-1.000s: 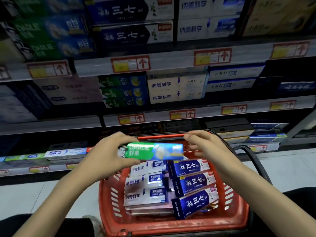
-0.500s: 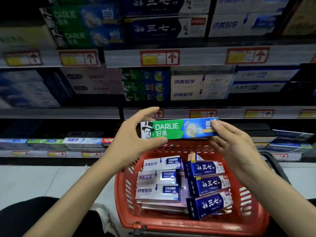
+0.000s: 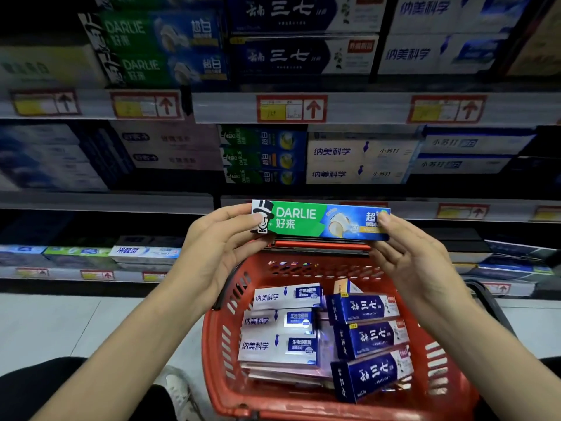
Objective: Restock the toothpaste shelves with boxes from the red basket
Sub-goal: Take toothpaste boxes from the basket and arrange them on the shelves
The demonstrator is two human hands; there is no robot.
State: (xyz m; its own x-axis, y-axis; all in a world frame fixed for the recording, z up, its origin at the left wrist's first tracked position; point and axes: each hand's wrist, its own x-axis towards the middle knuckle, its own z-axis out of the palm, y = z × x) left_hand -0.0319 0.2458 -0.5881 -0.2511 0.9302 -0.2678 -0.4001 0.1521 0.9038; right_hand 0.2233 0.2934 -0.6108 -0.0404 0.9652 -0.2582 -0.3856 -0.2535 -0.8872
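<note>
Box: green-blue toothpaste box [image 3: 320,220] was level above the red basket's [image 3: 449,387] far rim, near the shelves [image 3: 364,109].
Left hand [image 3: 212,253]: grip clamped its left end.
Right hand [image 3: 416,256]: grip clamped its right end.

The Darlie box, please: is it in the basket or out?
Out: both hands hold the Darlie box level above the red basket.

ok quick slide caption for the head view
Both hands, left hand and right hand, hold a Darlie box above the red basket.
</note>
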